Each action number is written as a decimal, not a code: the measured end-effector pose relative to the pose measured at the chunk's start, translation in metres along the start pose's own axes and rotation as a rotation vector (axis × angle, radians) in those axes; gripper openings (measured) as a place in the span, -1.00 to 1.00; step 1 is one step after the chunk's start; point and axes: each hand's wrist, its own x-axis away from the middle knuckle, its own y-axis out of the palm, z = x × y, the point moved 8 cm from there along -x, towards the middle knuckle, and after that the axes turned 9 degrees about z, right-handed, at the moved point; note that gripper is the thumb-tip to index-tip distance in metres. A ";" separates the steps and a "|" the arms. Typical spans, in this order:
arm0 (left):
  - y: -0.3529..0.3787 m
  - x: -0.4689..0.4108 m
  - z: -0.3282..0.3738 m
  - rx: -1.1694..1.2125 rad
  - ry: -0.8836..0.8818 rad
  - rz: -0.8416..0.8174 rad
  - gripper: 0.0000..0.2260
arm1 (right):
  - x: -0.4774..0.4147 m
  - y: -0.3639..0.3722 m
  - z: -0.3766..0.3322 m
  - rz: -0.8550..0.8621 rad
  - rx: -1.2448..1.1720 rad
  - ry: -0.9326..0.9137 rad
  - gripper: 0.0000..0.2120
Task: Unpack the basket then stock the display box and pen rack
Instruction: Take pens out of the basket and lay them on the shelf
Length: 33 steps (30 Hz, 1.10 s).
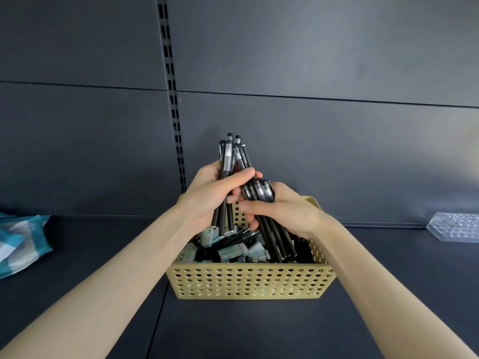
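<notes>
A gold perforated basket (pixel 248 281) stands on the dark shelf in front of me. It holds loose black pens and several small teal-and-white eraser packs (pixel 229 251). Above it, my left hand (pixel 215 193) is shut on a bundle of black pens (pixel 233 156) that points up. Just to the right, my right hand (pixel 280 211) is shut on a second bundle of black pens (pixel 272 234), whose lower ends reach down into the basket. The two hands touch over the basket. A clear pen rack (pixel 456 226) with rows of holes lies at the far right.
A teal-and-white bag (pixel 20 242) lies at the left edge of the shelf. The dark back panel with a slotted upright (pixel 173 99) rises directly behind the basket. Bare shelf surface (pixel 259 330) lies in front of the basket.
</notes>
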 end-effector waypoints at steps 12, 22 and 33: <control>0.045 0.070 0.029 0.047 0.083 0.169 -0.78 | 0.075 -0.025 -0.039 0.167 -0.195 -0.172 -0.91; 0.116 0.145 -0.035 -0.028 0.095 0.030 -0.84 | 0.166 -0.032 0.036 0.135 -0.150 -0.012 -0.88; 0.115 0.149 -0.069 -0.112 -0.004 -0.094 -0.70 | 0.171 -0.030 0.064 0.231 -0.085 -0.058 -0.53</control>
